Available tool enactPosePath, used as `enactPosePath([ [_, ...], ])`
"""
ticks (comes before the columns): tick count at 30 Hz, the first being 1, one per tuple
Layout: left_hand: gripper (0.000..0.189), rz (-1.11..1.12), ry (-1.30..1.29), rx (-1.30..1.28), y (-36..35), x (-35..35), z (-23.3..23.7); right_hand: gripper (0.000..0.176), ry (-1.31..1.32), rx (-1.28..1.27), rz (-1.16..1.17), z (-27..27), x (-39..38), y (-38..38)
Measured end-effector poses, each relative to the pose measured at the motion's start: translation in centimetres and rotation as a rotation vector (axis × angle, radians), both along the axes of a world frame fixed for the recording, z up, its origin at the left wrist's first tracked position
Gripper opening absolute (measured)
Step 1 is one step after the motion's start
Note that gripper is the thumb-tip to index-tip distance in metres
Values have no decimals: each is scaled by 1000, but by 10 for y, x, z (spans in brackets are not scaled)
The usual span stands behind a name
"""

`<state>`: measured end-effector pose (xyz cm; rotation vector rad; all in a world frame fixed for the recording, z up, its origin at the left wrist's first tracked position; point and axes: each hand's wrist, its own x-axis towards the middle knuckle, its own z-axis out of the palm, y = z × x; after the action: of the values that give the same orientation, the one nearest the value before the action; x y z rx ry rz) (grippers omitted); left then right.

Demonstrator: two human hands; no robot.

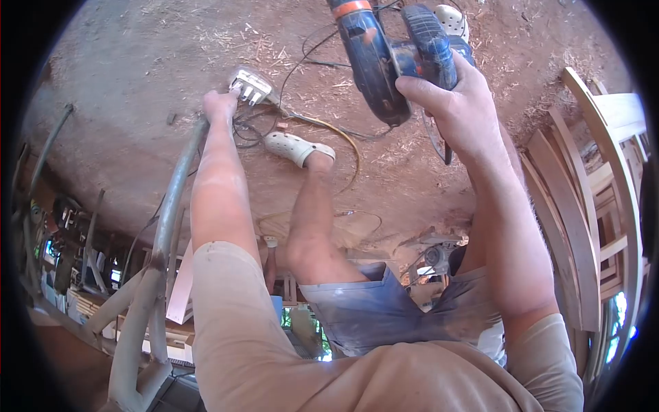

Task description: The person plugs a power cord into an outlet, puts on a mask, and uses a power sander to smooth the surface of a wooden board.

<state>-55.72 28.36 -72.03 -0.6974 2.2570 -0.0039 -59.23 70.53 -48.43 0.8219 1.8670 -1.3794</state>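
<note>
My right hand grips the handle of a dark blue power tool with an orange band, lifted at the top of the view. My left hand reaches out to a white multi-socket power strip near the ground, its fingers closed at the strip's near left edge. What those fingers pinch is too small to make out. From the strip's right end runs a yellowish cable. Black cords lie beside and below the strip.
Wood shavings litter the dirt floor. Curved wooden pieces stand at the right. A metal pole frame rises on the left. My shoe rests beside the cables. Behind stands another person's leg.
</note>
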Motion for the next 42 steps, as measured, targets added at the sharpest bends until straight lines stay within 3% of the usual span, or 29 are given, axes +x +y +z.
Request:
enactPosePath([
  [3, 69, 137, 12, -1, 15, -9, 9, 39, 13, -5, 3, 0, -9, -4],
  [7, 67, 134, -62, 76, -1, -6, -9, 38, -55, 29, 43, 2, -18, -13],
  [9, 59, 220, 146, 34, 0, 12, -21, 38, -70, 45, 38, 0, -19, -16],
  [13, 45, 214, 144, -36, 17, 6, -10, 38, -108, 59, 52, -5, -26, -16],
  [26, 61, 251, 112, 68, -2, 3, -17, 34, -93, 74, 138, -7, -33, -16],
  [32, 66, 183, 68, 87, 6, 0, 13, 39, -31, 30, 79, -15, -22, -16],
  [33, 66, 182, 66, 87, 4, 1, 9, 39, -37, 36, 96, -16, -21, -16],
  [35, 66, 393, 113, 103, -2, 3, -5, 40, -40, 44, 113, -17, -21, -15],
  [42, 51, 287, -59, 211, -8, 14, 27, 38, -11, 88, 129, -14, -19, -16],
])
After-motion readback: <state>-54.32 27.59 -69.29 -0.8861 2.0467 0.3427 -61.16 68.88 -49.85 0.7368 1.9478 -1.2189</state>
